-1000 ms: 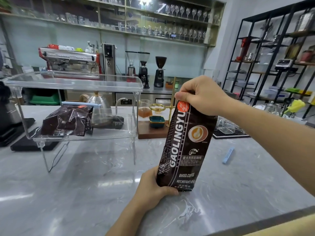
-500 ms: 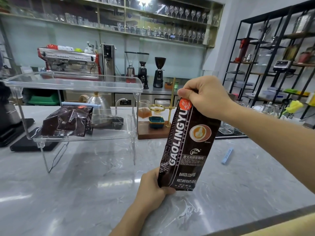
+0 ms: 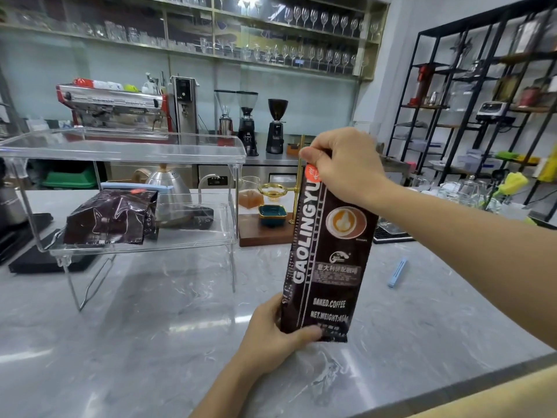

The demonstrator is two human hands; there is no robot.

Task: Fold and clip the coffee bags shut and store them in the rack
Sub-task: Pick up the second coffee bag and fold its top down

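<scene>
While the tall black coffee bag (image 3: 324, 260) stands nearly upright above the table (image 3: 150, 342), leaning slightly toward one o'clock, the right hand (image 3: 343, 164) is closed over its top edge and the left hand (image 3: 271, 330) wraps its bottom corner, thumb across the front. Folding well calls for pressing the top flat first, then rolling it down in even, tight turns so the crease sits square across the bag's width; the left hand should brace the base firmly. A blue sealing clip (image 3: 397, 272) lies flat on the table at three o'clock from the bag, well apart, with bare marble around it for an easy reach. At ten o'clock stands the clear acrylic rack (image 3: 126, 152); a clipped coffee bag (image 3: 111, 217) fills the left of its lower shelf, leaving the right part free. Beside the rack's right leg sits a pour-over stand (image 3: 297, 188), something to clear.
</scene>
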